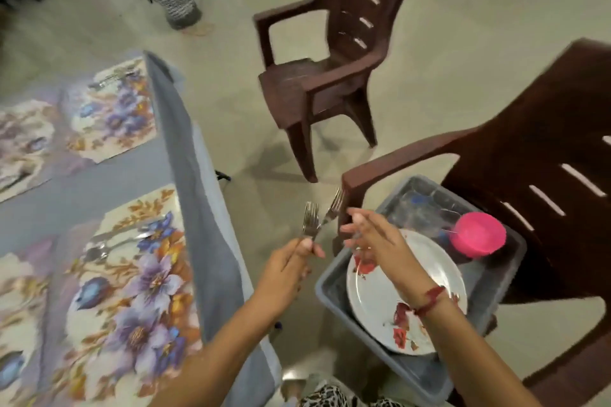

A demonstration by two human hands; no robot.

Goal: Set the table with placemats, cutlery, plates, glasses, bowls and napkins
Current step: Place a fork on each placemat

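Already the left hand (291, 261) grips two thin, shiny forks (312, 221) by their handles, tines up. Just to their right, the right hand (367, 235) hangs slack and seemingly empty. On the left, floral placemats (132, 291) and spoons (109, 248) are laid. Plates (380, 301) and a pink bowl (479, 233) wait in the tub (322, 287).

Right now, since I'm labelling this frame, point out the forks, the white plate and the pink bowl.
forks (310, 220), head view, tines of the left fork.
white plate (373, 302), head view, its bare middle.
pink bowl (479, 238), head view, its pink side.

Left hand (291, 269) gripping forks (310, 220), plate (373, 307) in tub (413, 372)
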